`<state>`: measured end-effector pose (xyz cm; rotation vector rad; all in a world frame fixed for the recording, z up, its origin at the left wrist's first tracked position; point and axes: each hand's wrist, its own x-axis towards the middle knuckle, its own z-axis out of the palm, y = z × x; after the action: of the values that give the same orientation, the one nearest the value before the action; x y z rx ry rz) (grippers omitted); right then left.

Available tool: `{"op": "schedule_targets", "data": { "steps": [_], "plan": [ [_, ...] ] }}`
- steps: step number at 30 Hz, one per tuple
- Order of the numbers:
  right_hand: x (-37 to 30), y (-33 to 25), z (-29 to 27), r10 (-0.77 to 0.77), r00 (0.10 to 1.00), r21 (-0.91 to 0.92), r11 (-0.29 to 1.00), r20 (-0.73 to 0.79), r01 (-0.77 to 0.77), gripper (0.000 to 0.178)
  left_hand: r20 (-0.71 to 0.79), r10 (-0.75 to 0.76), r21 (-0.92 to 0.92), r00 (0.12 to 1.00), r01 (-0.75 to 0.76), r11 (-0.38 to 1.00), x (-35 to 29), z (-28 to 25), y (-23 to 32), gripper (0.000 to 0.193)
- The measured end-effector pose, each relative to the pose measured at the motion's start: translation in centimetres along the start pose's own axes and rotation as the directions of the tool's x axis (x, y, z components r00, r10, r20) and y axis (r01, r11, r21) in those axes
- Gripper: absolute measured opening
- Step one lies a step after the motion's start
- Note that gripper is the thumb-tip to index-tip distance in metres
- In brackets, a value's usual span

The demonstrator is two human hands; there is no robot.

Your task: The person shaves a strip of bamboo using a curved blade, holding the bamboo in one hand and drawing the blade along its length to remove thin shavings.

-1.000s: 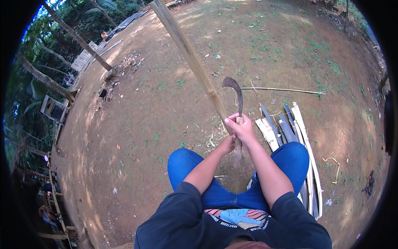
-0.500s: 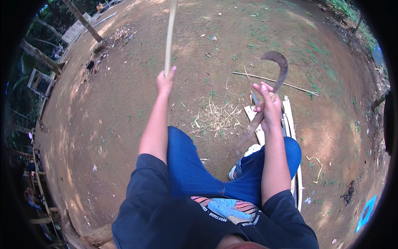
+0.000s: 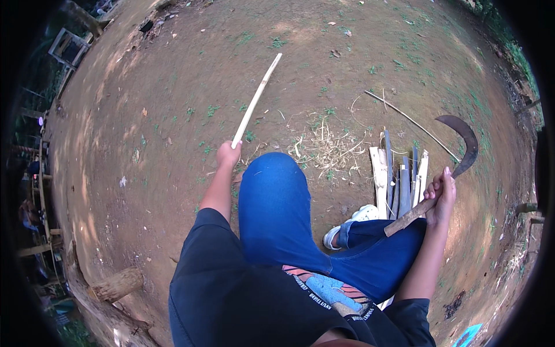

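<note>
My left hand is closed round the lower end of a pale split wooden strip, which slants up and away to the right. Out to the right, my right hand grips the wooden handle of a sickle. Its dark curved blade points away from me, and the butt of the handle hangs above my right thigh. Just left of that hand, a bundle of split strips, some pale and some grey, lies on the ground beside my white shoe.
Curled shavings are scattered on the bare dirt ahead of my knees. A thin stick lies beyond the bundle. Logs rest at the lower left, and a blue item lies at the lower right.
My left hand has come down and nearer with the strip, which now tilts to the right. My right hand has moved right and lower with the sickle, away from the strip bundle.
</note>
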<state>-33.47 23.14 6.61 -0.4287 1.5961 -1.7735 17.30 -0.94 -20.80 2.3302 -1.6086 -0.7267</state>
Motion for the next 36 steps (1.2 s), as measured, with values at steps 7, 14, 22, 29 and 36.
{"op": "schedule_targets", "data": {
  "steps": [7,14,22,29,36],
  "plan": [
    [0.5,0.2,1.3,0.009,0.999,-0.034,0.999,-0.033,-0.010,0.032,-0.233,-0.025,0.112,0.972,0.052,0.992,8.0,-2.6,1.5,0.060],
    [0.8,0.6,2.0,0.001,1.000,-0.058,0.998,0.020,0.000,0.028,0.176,0.306,-0.154,0.936,-0.280,0.947,7.6,-1.5,2.5,0.072],
    [3.1,-1.9,-2.3,-0.107,0.991,0.070,0.991,-0.085,0.113,0.024,0.805,0.516,-0.563,0.293,0.104,0.820,-11.0,3.2,-5.4,0.051],
    [6.3,-6.6,-15.5,-0.570,0.676,-0.386,0.819,-0.467,0.424,0.033,0.766,0.233,-0.478,0.599,0.290,0.829,-10.3,2.5,-7.2,0.045],
    [3.1,6.6,-26.4,-0.207,0.843,-0.597,0.786,-0.497,-0.159,0.039,0.333,0.214,-0.731,0.918,0.108,0.674,-6.1,-8.3,-0.9,0.039]
  ]
}}
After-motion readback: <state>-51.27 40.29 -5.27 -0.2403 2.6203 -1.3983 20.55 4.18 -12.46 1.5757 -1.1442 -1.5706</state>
